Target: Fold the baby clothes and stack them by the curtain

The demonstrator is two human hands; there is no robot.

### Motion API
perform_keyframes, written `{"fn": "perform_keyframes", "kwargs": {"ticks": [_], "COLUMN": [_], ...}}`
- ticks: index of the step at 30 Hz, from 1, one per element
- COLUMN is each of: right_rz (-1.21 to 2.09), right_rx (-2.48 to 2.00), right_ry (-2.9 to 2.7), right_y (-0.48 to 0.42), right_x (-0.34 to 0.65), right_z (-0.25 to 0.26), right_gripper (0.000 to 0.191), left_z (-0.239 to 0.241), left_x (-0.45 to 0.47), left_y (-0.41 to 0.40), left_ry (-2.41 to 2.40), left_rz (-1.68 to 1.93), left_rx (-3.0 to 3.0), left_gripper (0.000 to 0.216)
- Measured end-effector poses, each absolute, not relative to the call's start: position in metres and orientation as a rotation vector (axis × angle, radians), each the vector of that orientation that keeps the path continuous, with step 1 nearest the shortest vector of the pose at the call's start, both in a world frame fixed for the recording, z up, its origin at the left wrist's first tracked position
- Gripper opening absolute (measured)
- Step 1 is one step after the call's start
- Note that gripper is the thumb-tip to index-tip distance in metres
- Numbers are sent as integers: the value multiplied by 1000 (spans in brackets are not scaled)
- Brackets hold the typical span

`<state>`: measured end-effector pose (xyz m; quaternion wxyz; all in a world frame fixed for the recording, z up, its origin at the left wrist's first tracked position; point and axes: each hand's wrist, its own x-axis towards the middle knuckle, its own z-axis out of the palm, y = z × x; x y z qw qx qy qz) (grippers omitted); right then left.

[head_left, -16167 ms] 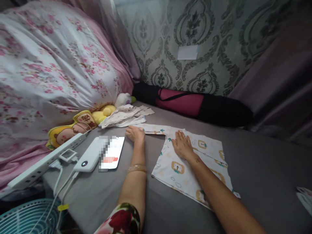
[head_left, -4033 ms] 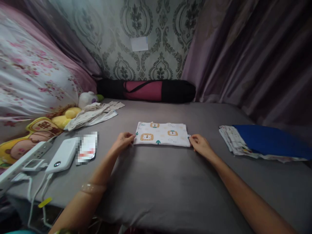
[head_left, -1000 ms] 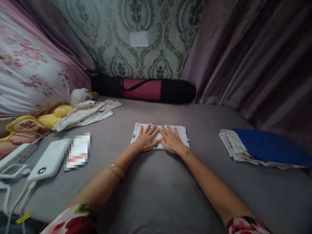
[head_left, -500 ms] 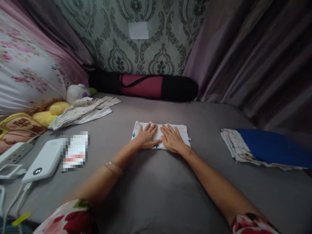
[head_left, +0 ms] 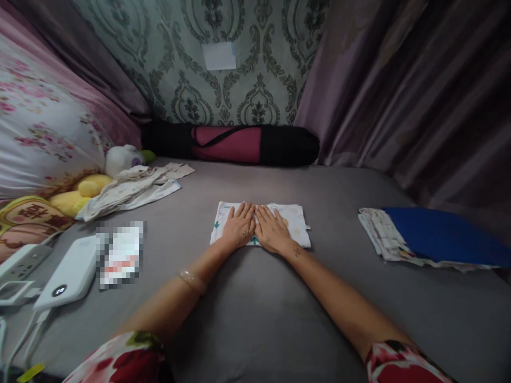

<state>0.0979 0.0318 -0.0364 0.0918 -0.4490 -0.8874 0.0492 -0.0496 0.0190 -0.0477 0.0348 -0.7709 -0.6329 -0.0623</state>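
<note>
A folded white cloth (head_left: 298, 226) with green leaf and yellow prints lies flat on the grey sheet, a small tag at its right edge. My left hand (head_left: 240, 226) rests palm down on its left half, fingers stretched out. Beside it, my right hand (head_left: 272, 229) lies palm down too, fingers extended, the two hands touching or nearly so near the cloth's middle. Neither hand grips anything. What is under the palms is hidden.
On the right sits a folded stack of patterned cloth (head_left: 385, 234) with a blue cloth (head_left: 443, 234) over it. Crumpled light garments (head_left: 131, 189), plush toys (head_left: 123, 158) and a white power bank (head_left: 72, 271) with cables are at left. A long black-and-maroon bag (head_left: 227, 143) lies along the wall.
My hands have drawn together: the right hand slid left across the cloth, and the thumbs no longer spread inward. The view has shifted slightly.
</note>
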Motion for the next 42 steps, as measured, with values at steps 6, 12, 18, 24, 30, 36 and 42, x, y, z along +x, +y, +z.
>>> {"fn": "perform_keyframes", "kwargs": {"ticks": [6, 12, 18, 24, 30, 36, 42], "right_rz": [215, 96, 164, 100, 146, 180, 157], "right_rx": [-1394, -1400, -1391, -1429, -1436, -1494, -1557], "right_ry": [-2625, -2596, -2597, -2532, -2555, -2522, -2502], "right_y": [41, 41, 44, 44, 44, 49, 49], "right_x": [111, 116, 119, 128, 129, 148, 150], "right_z": [-23, -38, -37, -39, -41, -32, -43], "right_gripper": [58, 58, 57, 61, 61, 62, 67], "left_z": [-36, -54, -51, -48, -53, -42, -52], "left_x": [-33, -22, -27, -41, -42, -58, -66], "left_y": [16, 15, 17, 18, 19, 15, 16], "left_ry": [-1994, -2007, -1985, -2013, -2058, -2050, -2153], "left_rz": [-236, -293, -257, -286, -259, -265, -238], "left_rx": [-2307, -2327, -2345, -2260, -2249, -2256, -2104], "left_gripper": [55, 55, 54, 61, 60, 63, 68]}}
